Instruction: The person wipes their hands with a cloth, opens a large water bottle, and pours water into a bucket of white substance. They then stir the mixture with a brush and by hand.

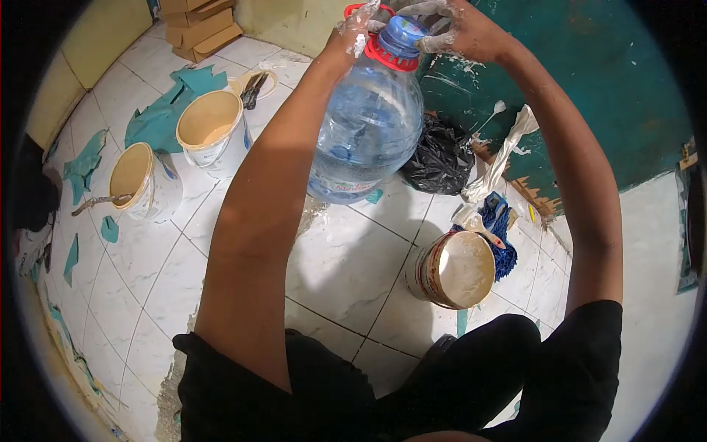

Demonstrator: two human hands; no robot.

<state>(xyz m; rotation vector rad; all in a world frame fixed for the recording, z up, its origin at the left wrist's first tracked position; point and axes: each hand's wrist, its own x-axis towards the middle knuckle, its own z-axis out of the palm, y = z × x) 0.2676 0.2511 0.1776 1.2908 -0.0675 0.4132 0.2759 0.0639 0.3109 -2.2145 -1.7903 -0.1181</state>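
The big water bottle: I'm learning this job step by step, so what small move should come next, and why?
Probably a twist of the blue cap with the right hand, the left hand steadying the bottle: the cap appears to be on, the right hand is right at it, and the left is by the red handle.
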